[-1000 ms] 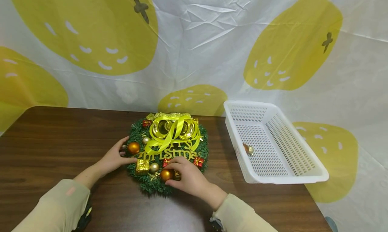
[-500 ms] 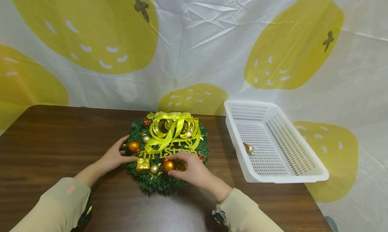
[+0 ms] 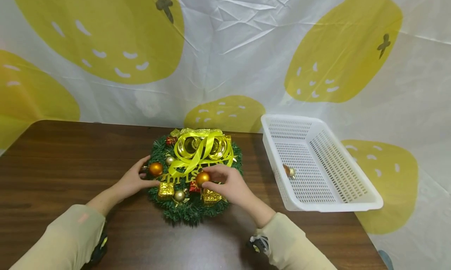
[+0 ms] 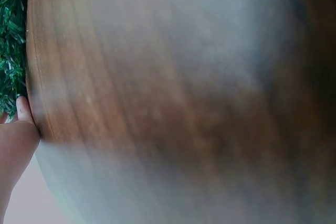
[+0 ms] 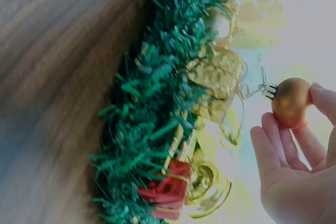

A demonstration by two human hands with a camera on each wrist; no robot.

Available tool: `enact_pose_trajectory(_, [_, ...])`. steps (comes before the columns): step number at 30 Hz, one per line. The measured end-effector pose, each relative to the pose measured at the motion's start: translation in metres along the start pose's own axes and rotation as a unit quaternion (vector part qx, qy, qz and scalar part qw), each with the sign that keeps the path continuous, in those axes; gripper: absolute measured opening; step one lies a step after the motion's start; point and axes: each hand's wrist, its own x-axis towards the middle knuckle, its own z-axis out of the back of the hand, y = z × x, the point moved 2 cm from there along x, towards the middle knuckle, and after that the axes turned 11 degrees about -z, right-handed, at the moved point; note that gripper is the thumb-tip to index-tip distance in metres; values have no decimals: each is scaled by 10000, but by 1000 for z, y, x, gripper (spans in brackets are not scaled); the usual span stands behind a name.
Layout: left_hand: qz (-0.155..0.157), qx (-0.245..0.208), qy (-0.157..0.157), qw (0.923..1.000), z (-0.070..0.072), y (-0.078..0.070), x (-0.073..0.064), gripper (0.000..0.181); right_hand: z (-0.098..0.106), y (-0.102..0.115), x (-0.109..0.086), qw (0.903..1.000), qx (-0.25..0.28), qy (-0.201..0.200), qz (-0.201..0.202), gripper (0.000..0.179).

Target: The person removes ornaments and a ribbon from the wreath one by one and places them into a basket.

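Fruit-printed cloth (image 3: 236, 46) is hanging behind the dark wooden bench (image 3: 88, 160). Half hiding the gold lettering (image 3: 170, 179), the right hand (image 3: 230, 183) is pinching one orange bauble (image 3: 202, 179) just above the green wreath (image 3: 181, 215); the left hand (image 3: 132, 180) is resting, fingers spread, against the wreath's left edge. Two gold bells (image 3: 217, 148), two pale-gold baubles (image 3: 179, 195) and a second orange bauble (image 3: 156, 169) are sitting there. One white basket (image 3: 331, 207) is holding a brownish ornament (image 3: 289, 171), hard to make out.

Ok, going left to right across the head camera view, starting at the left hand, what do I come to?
Left hand, gold foil gift box, small pale-gold bauble, held orange bauble, right hand pinching it, white slotted plastic basket.
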Motion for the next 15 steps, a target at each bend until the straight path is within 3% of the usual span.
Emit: enact_pose_trajectory(15, [-21,-15,16,10000,0,1,0,104,43,16,-2,9985,132,-500,-179,38])
